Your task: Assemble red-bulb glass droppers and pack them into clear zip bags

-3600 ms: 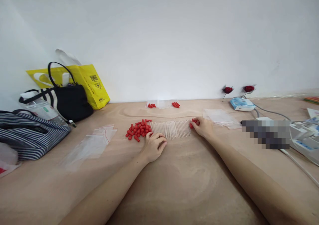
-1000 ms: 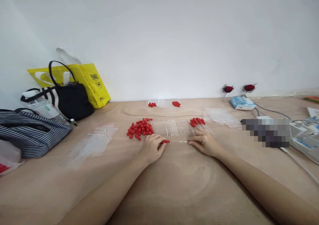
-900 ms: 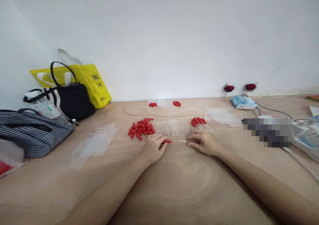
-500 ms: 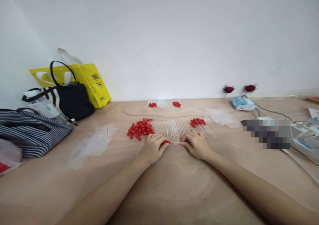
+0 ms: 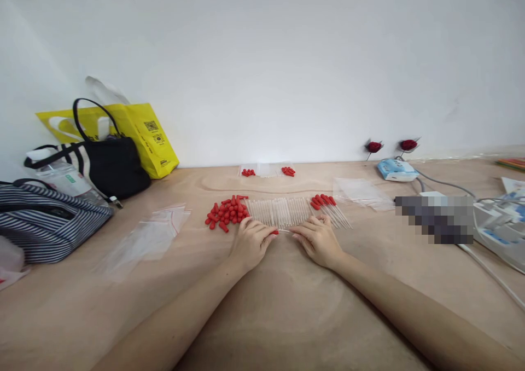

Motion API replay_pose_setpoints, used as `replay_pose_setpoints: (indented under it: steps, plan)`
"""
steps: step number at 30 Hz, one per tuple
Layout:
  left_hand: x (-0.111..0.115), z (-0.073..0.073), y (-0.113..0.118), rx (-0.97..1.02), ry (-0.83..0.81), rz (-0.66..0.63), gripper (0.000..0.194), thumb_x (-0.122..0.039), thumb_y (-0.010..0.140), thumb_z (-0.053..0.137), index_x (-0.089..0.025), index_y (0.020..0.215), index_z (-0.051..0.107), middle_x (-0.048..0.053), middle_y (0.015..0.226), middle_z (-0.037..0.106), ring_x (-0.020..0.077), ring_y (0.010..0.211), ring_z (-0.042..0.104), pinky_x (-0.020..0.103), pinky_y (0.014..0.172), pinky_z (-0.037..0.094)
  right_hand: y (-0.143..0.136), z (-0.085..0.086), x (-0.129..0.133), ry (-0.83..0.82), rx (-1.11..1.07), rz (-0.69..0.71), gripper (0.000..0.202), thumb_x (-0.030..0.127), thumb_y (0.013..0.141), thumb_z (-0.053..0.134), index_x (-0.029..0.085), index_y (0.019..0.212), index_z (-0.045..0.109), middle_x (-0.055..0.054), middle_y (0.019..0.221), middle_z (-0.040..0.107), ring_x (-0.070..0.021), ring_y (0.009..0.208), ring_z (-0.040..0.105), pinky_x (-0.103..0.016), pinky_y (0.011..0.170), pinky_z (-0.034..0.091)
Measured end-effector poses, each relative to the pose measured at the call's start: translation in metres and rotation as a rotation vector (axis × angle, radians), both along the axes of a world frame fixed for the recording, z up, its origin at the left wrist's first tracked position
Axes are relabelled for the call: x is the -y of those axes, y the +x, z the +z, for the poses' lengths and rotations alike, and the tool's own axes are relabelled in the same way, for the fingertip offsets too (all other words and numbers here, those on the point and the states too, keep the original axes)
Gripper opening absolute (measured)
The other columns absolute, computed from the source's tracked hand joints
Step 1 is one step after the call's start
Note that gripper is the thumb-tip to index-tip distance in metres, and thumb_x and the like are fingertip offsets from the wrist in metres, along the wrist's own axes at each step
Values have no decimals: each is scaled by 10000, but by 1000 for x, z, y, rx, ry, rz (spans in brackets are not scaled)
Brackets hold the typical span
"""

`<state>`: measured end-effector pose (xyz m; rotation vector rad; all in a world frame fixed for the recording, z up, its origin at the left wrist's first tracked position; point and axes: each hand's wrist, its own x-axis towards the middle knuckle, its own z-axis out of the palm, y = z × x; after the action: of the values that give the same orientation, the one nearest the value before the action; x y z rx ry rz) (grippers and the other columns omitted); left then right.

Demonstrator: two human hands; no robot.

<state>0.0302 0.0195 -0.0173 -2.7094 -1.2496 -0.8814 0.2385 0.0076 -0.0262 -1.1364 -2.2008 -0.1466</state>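
Between thumb and fingers my left hand (image 5: 251, 244) pinches a red rubber bulb (image 5: 275, 232). My right hand (image 5: 319, 241) is closed on a thin clear tube (image 5: 284, 231), whose end meets or nearly meets the bulb's opening. Just beyond the hands lies a row of clear tubes (image 5: 279, 212) side by side. A pile of loose red bulbs (image 5: 225, 211) is left of that row. To its right are several tubes with red bulbs on their far ends (image 5: 324, 200), lying slanted.
Clear zip bags lie at the left (image 5: 158, 231) and right (image 5: 363, 191); bagged red bulbs (image 5: 288, 171) rest near the wall. Bags, including a yellow one (image 5: 153, 141), stand at the left. A blue packet (image 5: 397, 169), cables and a power strip (image 5: 498, 229) are at the right.
My right hand has brought the clear tube leftward to the red bulb in my left hand, closing the gap between them. The view has shifted slightly.
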Motion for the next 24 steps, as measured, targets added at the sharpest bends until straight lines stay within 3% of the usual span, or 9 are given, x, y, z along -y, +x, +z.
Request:
replay_pose_setpoints:
  steps: [9, 18, 24]
  plan:
    - [4, 5, 3, 100, -56, -4, 158, -243, 845, 454, -203, 810, 603, -9, 767, 678, 148, 738, 581, 389, 883, 285, -6, 2, 7, -64, -36, 101, 162, 248, 829, 468, 198, 822, 622, -8, 694, 637, -130, 682, 482, -360, 806, 214]
    - [11, 8, 2, 17, -71, -61, 178, -206, 847, 425, -201, 766, 583, -12, 733, 654, 150, 740, 573, 440, 948, 215, -4, 3, 4, 42, 27, 196, 182, 209, 828, 456, 209, 838, 637, -1, 611, 578, -137, 689, 454, -386, 835, 209]
    - [13, 8, 4, -19, -20, -99, 172, -219, 853, 420, -188, 779, 572, -11, 720, 640, 145, 723, 567, 461, 982, 165, -3, 4, 5, 143, 49, 183, 229, 139, 813, 409, 202, 825, 629, -3, 611, 582, -136, 677, 443, -396, 851, 201]
